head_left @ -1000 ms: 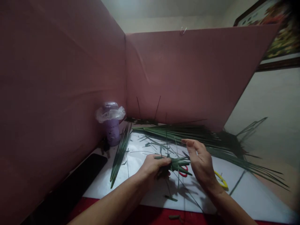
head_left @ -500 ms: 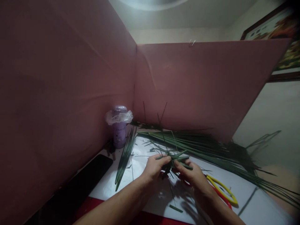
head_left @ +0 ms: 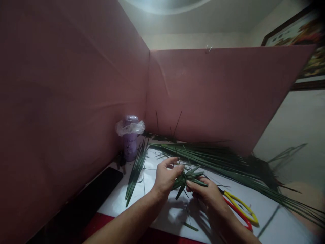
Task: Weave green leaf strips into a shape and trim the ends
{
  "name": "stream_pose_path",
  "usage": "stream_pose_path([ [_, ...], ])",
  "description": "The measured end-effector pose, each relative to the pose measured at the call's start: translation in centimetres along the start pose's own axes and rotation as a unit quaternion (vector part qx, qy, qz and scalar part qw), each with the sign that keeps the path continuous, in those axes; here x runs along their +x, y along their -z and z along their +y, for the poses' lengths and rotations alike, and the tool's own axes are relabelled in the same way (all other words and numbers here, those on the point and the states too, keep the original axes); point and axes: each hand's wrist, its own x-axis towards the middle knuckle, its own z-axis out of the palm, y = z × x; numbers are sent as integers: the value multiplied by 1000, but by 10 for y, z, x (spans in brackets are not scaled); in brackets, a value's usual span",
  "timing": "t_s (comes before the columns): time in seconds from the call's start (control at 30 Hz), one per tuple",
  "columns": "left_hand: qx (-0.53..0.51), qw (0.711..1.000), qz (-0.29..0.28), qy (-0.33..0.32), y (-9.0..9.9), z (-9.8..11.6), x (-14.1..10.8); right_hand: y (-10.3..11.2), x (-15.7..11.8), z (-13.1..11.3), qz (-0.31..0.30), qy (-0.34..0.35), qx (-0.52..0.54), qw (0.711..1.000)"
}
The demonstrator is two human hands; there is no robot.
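Observation:
A folded, star-like piece of green palm leaf point(head_left: 186, 178) with several pointed ends sits between my two hands above the white surface. My right hand point(head_left: 205, 193) pinches its lower right side between thumb and fingers. My left hand point(head_left: 164, 178) is at its left side, with the thumb against the upper leaf part and the index finger lifted away from the thumb. The left hand's lower fingers are hidden behind the hand and leaf. Thin stems rise from behind the piece. Pliers or cutters with yellow and red handles point(head_left: 241, 206) lie beside my right wrist.
A long bundle of palm leaves point(head_left: 203, 156) crosses the back of the white table point(head_left: 162, 217). At left are a shorter leaf bundle point(head_left: 137, 176), a purple bottle with plastic wrap point(head_left: 130, 145), and a dark flat object point(head_left: 101, 186). Pink panels point(head_left: 203, 95) enclose the left and back.
My left index finger has lifted and spread from the thumb, and the left hand has shifted slightly left. More of the leaf piece shows. The right hand keeps its pinch.

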Motion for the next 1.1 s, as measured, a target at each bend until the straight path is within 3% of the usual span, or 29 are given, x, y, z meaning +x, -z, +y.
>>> stream_pose_path([
  [0.07, 122, 987, 16, -104, 1, 3, -2, -2, -3, -2, -4, -5, -2, 1000],
  [0.1, 190, 966, 29, -171, 2, 4, -4, -2, -4, -3, -6, -6, -4, 1000],
  [0.2, 349, 859, 70, -369, 2, 9, -12, -3, -8, -7, -6, -3, -5, 1000],
  [0.27, 390, 801, 71, -449, 2, 12, -18, -4, -9, -10, 5, 6, 5, 1000],
  [0.33, 392, 778, 41, -490, 0, 14, -21, -3, -8, -12, 20, 18, 21, 999],
  [0.43, 365, 781, -13, -507, -2, 14, -25, -3, -8, -15, 35, 34, 48, 998],
  [0.53, 338, 793, -30, -506, -5, 12, -27, -4, -9, -17, 29, 43, 73, 996],
  [0.9, 266, 852, -7, -452, -2, 6, -27, -9, -16, -15, 2, 26, 152, 988],
  [1.1, 269, 837, -34, -475, -2, 6, -28, -10, -17, -15, -18, 48, 199, 979],
])
